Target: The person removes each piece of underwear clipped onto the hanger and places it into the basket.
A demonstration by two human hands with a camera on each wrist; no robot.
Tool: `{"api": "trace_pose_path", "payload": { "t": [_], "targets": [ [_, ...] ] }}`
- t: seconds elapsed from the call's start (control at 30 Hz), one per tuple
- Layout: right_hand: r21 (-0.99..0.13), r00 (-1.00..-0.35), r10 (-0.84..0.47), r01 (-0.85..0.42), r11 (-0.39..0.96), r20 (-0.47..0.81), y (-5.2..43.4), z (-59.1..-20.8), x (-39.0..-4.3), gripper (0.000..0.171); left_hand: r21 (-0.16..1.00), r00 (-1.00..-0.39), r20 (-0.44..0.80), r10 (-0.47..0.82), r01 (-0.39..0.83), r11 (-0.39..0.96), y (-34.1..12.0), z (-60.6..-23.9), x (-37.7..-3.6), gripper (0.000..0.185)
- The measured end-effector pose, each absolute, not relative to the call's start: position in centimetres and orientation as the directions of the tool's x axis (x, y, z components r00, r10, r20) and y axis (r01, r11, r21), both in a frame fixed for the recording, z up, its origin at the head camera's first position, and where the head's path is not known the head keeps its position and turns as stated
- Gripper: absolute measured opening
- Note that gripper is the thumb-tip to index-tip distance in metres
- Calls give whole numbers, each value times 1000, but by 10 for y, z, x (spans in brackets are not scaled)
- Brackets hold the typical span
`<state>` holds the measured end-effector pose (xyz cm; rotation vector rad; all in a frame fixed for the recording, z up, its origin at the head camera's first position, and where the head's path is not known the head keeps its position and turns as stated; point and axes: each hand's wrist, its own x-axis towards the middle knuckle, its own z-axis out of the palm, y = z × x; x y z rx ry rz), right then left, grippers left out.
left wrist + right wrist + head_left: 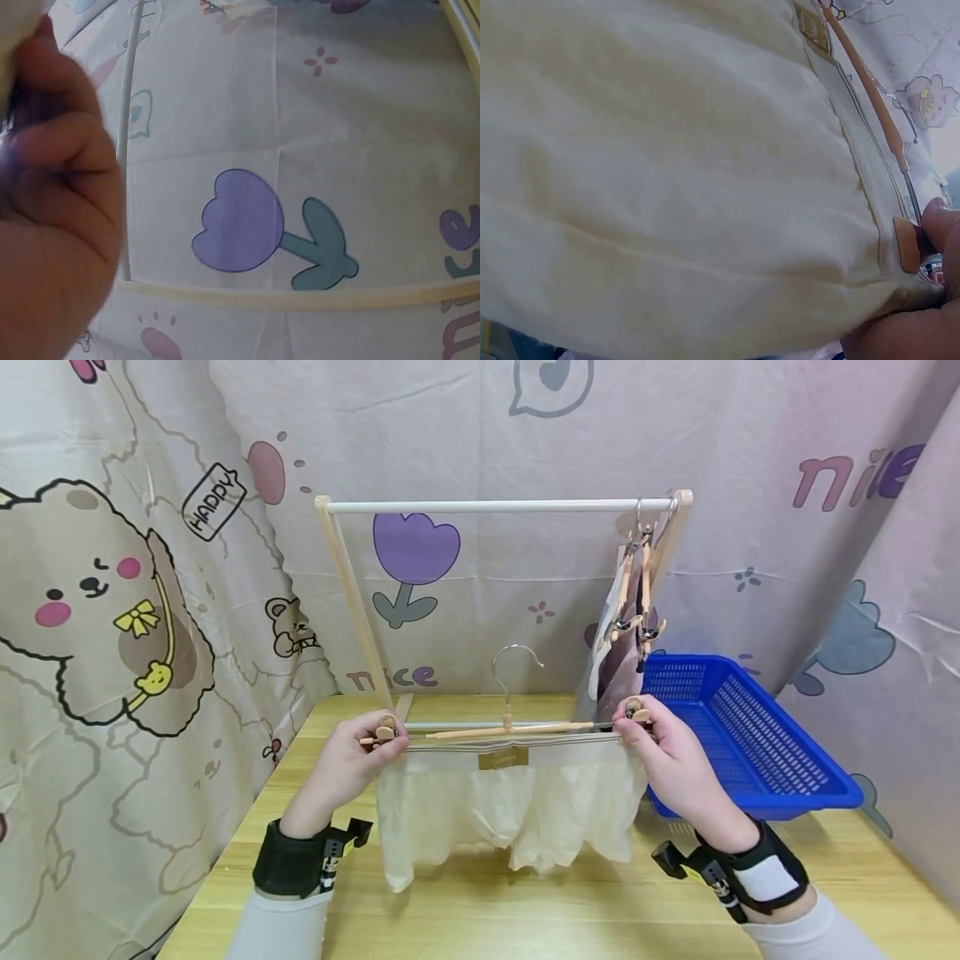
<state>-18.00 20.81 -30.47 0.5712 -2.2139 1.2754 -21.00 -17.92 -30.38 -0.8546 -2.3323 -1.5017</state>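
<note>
Above the wooden table [525,902], both hands pinch the clip hanger [510,730] ends, cream shorts [510,814] hanging clear.

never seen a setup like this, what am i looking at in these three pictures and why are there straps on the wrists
This is a person, not a machine. The big picture comes from a camera worn on the head, looking down at both hands. The wrist straps hold two more cameras, which give the two close-up pictures.

The left hand and right hand each pinch a clip at one end of a wooden clip hanger. A pair of cream shorts hangs from it above the wooden table.

Behind stands a small clothes rack with more hangers on its right end. A blue basket sits on the right.
</note>
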Motion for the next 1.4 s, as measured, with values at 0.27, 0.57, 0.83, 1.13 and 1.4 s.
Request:
{"api": "trace_pose_path", "payload": {
  "t": [0.27, 0.57, 0.83, 1.13, 1.4],
  "targets": [
    [-657, -753, -77, -615, 437, 654, 206, -309, -178, 6, 748, -871, 430, 237, 491, 446, -173, -290, -199, 16],
    [-653, -740, -26, -609, 449, 672, 201, -316, -178, 6, 373, -559, 823, 98, 664, 648, -129, -288, -172, 37],
    [-651, -729, 19, -598, 467, 684, 200, -322, -178, 5, 260, -495, 826, 270, 759, 596, -87, -289, -164, 37],
    [-679, -721, 68, -611, 407, 689, 197, -326, -177, 7, 327, -609, 742, 281, 694, 641, -58, -294, -179, 33],
    [-668, -704, 68, -633, 391, 707, 197, -329, -178, 9, 347, -616, 746, 254, 685, 641, -49, -295, -182, 22]
  ]
}}
